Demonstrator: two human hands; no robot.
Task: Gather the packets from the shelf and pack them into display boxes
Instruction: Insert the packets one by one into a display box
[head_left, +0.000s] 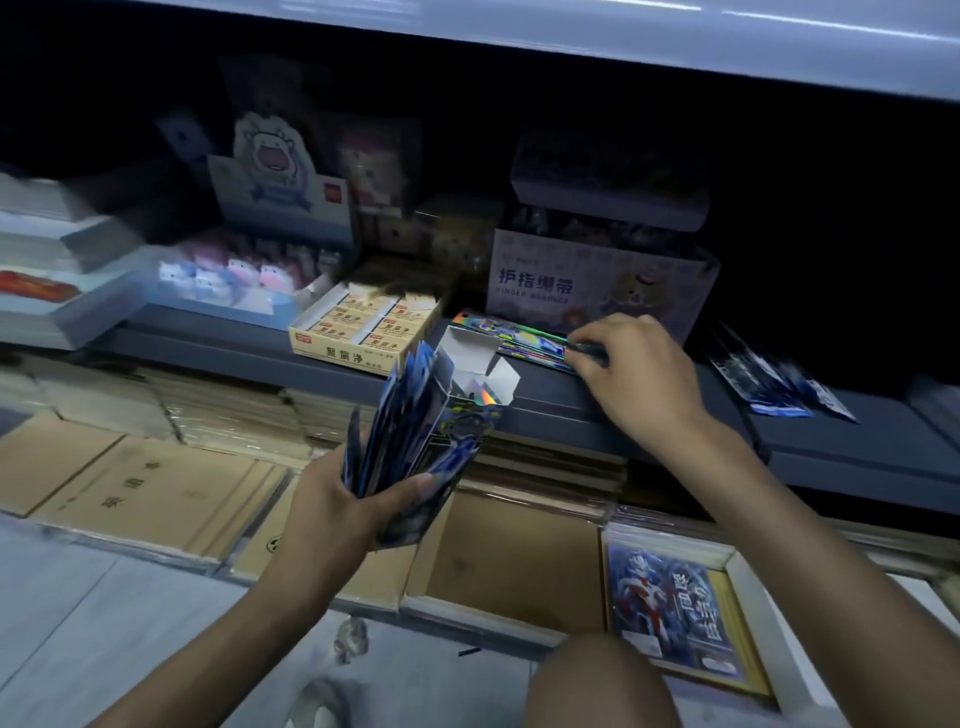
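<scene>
left hand (332, 499) grips fanned blue foil packets (384, 415) plus open-topped holographic blue display box (467, 395); right hand (634, 374) pinches flat shiny packets (514, 338) on dark grey shelf (571, 400). Drag them to the edge, lift as 1 stack; loose blue packets (769, 384) further right come next

The left hand (332, 499) grips a bundle of glossy blue packets (382, 415), fanned upward, together with a tall narrow display box of holographic blue card (462, 421) whose white top flaps stand open. The right hand (628, 369) reaches onto the dark grey shelf board (857, 447), its fingertips pinching the right end of a flat stack of shiny blue packets (509, 338) lying there. Just behind stands a pale cardboard box printed FINGER BANDAGE (571, 280) – to its left, a cream carton of erasers (358, 327). More loose blue packets (774, 379) lie further right, well apart – brown paper notebooks (156, 493) lie stacked below
</scene>
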